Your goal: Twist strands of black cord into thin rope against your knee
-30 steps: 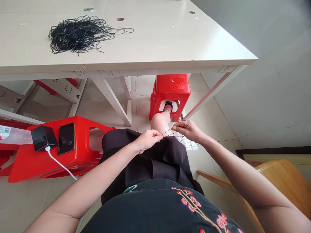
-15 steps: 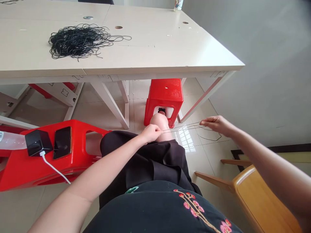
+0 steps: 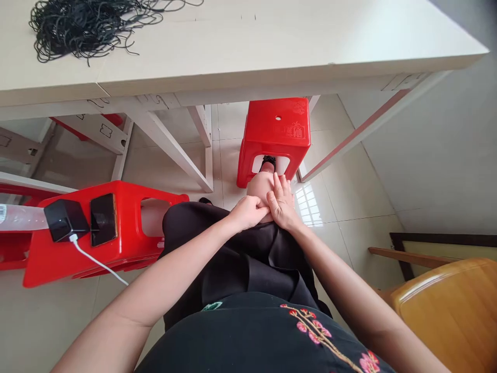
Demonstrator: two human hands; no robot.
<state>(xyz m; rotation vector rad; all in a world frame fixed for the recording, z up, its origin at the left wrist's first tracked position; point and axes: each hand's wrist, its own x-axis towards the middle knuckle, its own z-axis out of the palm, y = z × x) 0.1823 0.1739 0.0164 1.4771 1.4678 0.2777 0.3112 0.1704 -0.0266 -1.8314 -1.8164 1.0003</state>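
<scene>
My left hand rests over the lap by the bare knee, its thumb and fingers pinched. In the earlier frame that pinch held a thin dark cord; the cord itself is hidden now. My right hand lies flat on the side of the knee with its fingers stretched out, its thumb touching the tip of my left hand. Whether cord lies under the right palm cannot be seen. A tangled heap of black cord sits on the table at the upper left.
A red stool stands under the table in front of the knee. To the left, another red stool carries a phone, a black box with a white cable, and a clear bottle. A wooden chair is at the right.
My right hand has come left from out at the side onto the knee, its fingers opening flat. The cord stretched between the hands is out of sight. The view has tilted down.
</scene>
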